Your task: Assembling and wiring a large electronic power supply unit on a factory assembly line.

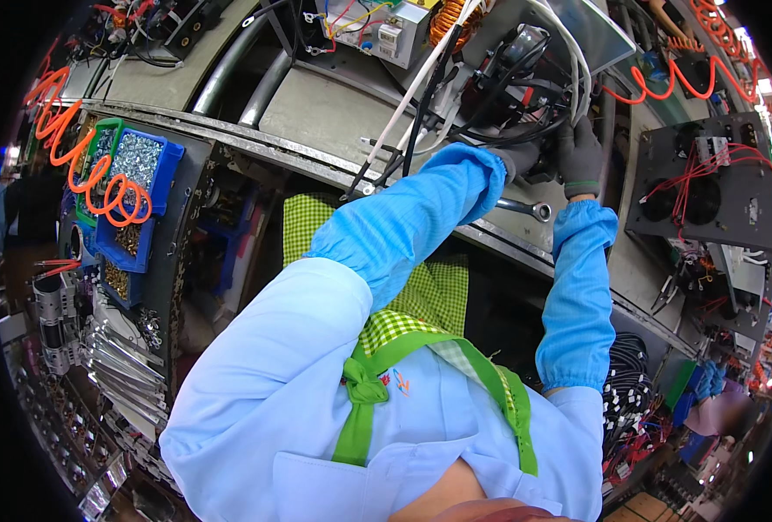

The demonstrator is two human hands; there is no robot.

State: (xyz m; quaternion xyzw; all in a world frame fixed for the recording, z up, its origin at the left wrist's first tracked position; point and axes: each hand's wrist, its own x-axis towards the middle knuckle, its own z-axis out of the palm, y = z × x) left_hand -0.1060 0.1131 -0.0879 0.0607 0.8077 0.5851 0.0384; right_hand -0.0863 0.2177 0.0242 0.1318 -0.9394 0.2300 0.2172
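Several cables [582, 83] lie just beyond left hand [518, 160] and right hand [583, 155] (can't tell their grip).

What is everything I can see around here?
Cables: many, black and white, around the hands
Copper coil: one, orange, top centre
Metal housing: one, silver, left of coil
Ringed metal piece: one, silver, between the forearms
Bins: at least three, blue and green, left
Coiled hoses: at least two, orange, upper left and right
Panelled unit: one, dark with red wires, right
Cable bundle: one, black, lower right
Metal strips: many, silver, lower left
Co-worker: at least one, blue sleeve, far right
Apron: one, green checked, torso
Sleeve covers: two, blue, forearms
Left hand: one, grey glove, among cables
Right hand: one, grey glove, beside cables
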